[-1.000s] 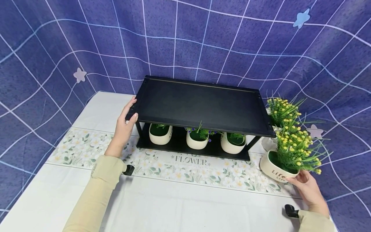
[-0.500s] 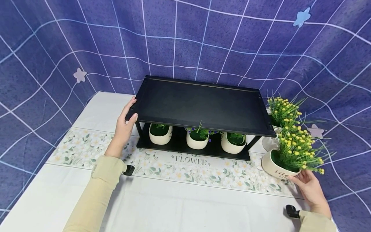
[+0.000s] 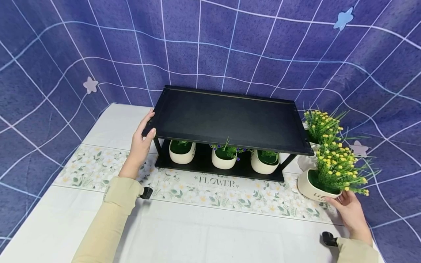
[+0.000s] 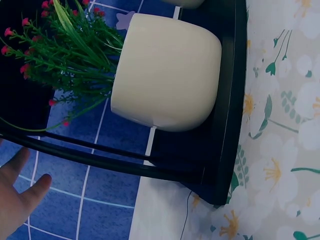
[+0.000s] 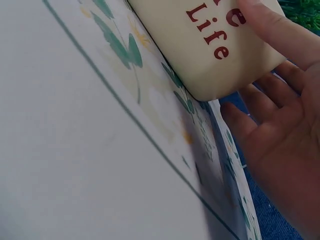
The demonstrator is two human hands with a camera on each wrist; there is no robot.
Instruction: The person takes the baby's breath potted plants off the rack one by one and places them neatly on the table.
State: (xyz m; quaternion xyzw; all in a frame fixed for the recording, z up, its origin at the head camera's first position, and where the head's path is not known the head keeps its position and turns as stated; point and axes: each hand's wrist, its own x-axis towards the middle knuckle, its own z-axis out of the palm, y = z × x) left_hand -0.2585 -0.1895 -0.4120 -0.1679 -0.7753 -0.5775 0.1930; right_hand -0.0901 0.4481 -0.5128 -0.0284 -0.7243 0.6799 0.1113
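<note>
A cream flowerpot (image 3: 318,186) with "Life" lettering and yellow flowers stands at the table's right side. My right hand (image 3: 352,214) grips its right end, thumb across the lettered front and fingers behind, as the right wrist view shows. At the left end of a black two-tier shelf (image 3: 227,118), my left hand (image 3: 141,142) rests with thumb and fingers spread along the upper board's edge. Under that board sit three cream pots: a left pot (image 3: 182,156), a middle pot (image 3: 223,160) and a right pot (image 3: 264,165). Pink flowers (image 4: 65,55) grow from the pot nearest the left wrist camera.
Behind the gripped pot stands another plant with yellow flowers (image 3: 320,124), close to the shelf's right end. A floral strip (image 3: 204,195) marked "FLOWER" crosses the white table (image 3: 210,233) before the shelf. A blue gridded curtain (image 3: 210,47) hangs behind and at both sides.
My right hand and the gripped pot have shifted slightly right and back. The thumb has slid a little left over the lettering. My left hand and the shelf have stayed still.
</note>
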